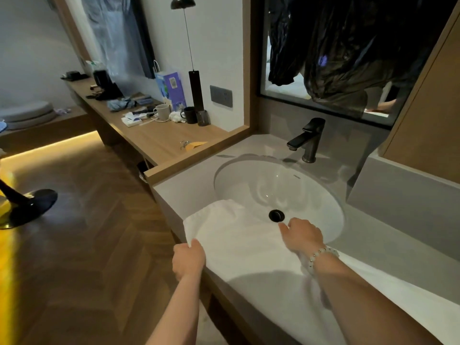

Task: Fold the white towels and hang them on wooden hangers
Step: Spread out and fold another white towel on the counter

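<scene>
A white towel [239,242] lies spread over the front of the grey vanity counter [184,192] and partly over the white sink basin [286,188]. My left hand [188,260] grips the towel's near left corner at the counter's front edge. My right hand [302,235] pinches the towel's far edge inside the basin, close to the black drain [276,215]; a bead bracelet is on that wrist. The towel runs on to the right under my right forearm. No wooden hanger is in view.
A black faucet [308,139] stands behind the basin, below a mirror [348,58] reflecting dark clothes. To the left, a wooden desk [159,143] holds mugs, a blue bag and small items. Wooden floor and a black stand base [29,207] lie at left.
</scene>
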`<state>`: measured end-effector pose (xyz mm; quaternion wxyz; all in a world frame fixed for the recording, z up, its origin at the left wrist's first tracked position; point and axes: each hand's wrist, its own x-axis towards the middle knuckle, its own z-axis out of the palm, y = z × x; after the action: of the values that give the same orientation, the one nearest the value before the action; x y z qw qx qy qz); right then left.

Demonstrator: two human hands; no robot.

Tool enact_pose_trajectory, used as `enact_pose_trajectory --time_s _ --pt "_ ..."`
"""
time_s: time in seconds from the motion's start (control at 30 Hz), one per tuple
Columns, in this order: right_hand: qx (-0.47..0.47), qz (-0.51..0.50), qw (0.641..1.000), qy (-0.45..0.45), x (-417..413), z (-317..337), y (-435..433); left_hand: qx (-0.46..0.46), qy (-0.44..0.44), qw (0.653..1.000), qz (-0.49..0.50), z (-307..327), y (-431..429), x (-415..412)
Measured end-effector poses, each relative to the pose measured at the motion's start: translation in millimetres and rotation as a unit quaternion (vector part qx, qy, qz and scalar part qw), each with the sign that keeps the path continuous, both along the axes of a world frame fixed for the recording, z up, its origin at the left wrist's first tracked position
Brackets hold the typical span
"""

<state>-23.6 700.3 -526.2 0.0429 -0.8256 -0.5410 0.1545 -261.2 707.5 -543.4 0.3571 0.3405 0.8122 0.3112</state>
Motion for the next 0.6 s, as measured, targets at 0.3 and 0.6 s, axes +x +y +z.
enact_pose_trajectory --time_s 0.3,0.6 --pt "0.043 -0.007 0.992 0.118 3.5 -7.6 4.7 0.056 -0.069 0.992 0.091 2.2 41.7 -12.9" --pt "0.039 -0.022 0.992 0.121 10.1 -3.9 -1.7 0.007 0.072 0.993 0.089 12.1 43.5 -11.8"
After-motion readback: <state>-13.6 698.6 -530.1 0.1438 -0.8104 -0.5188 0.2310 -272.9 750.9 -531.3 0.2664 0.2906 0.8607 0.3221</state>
